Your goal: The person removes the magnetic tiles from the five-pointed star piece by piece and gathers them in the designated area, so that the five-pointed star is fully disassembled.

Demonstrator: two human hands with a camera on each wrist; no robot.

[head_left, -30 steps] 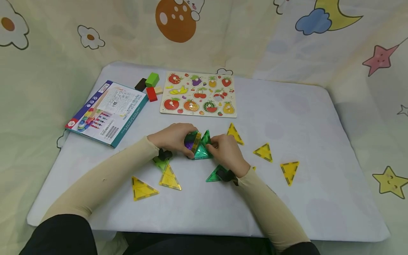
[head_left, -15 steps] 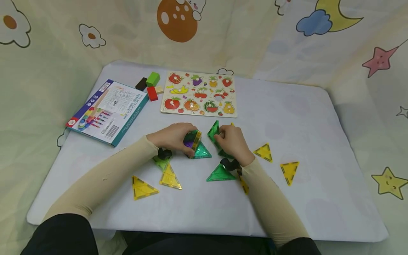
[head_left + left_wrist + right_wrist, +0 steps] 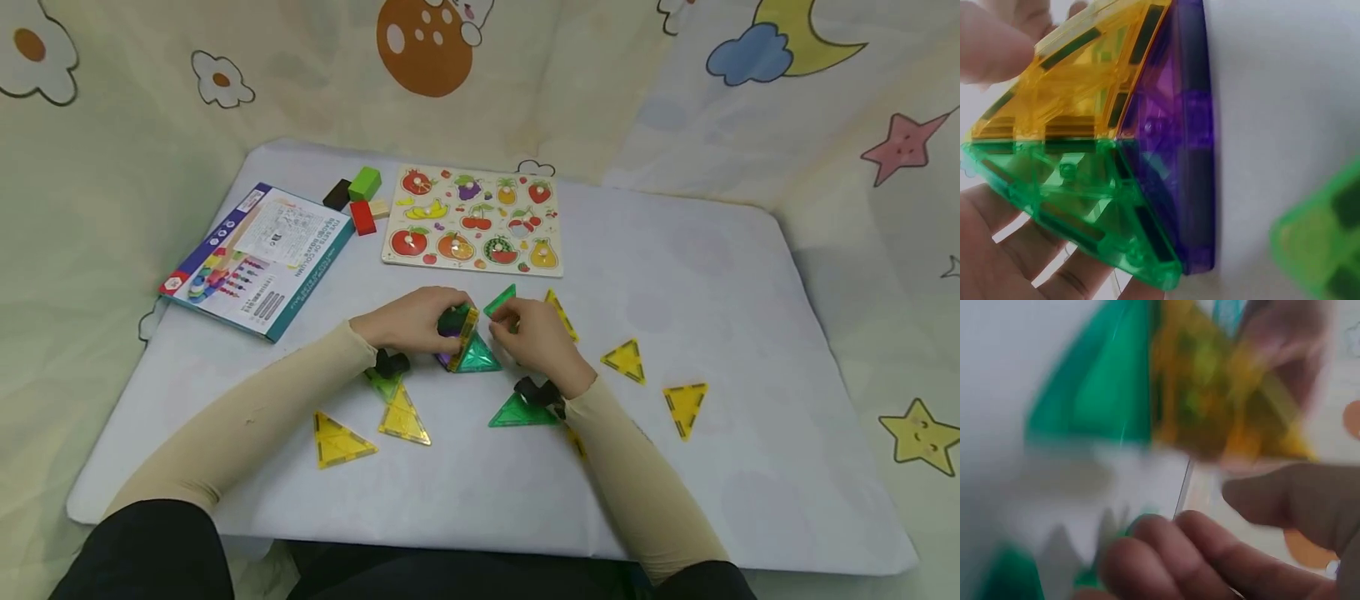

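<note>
My left hand (image 3: 416, 321) grips a small build of see-through magnetic tiles, its fingers and thumb around the sides. In the left wrist view a yellow triangle tile (image 3: 1072, 100), a green triangle tile (image 3: 1079, 200) and a purple tile (image 3: 1197, 150) meet edge to edge. A teal-green triangle tile (image 3: 480, 357) adjoins the build's right side. Just right of it hovers my right hand (image 3: 536, 333), thumb apart from the bent fingers, nothing between them in the right wrist view. Partly behind that hand lies a green triangle tile (image 3: 500, 300).
Another green triangle tile (image 3: 517, 411) lies below the right wrist. Yellow triangle tiles (image 3: 625, 361) are scattered right and left, one by a lime-green tile (image 3: 385, 383). Farther back are a fruit puzzle board (image 3: 472, 221), a flat box (image 3: 258, 258) and several small blocks (image 3: 363, 217).
My right hand drew a green tile away from the build to the right, then let it go and moved slightly back left. The left hand kept its hold in place.
</note>
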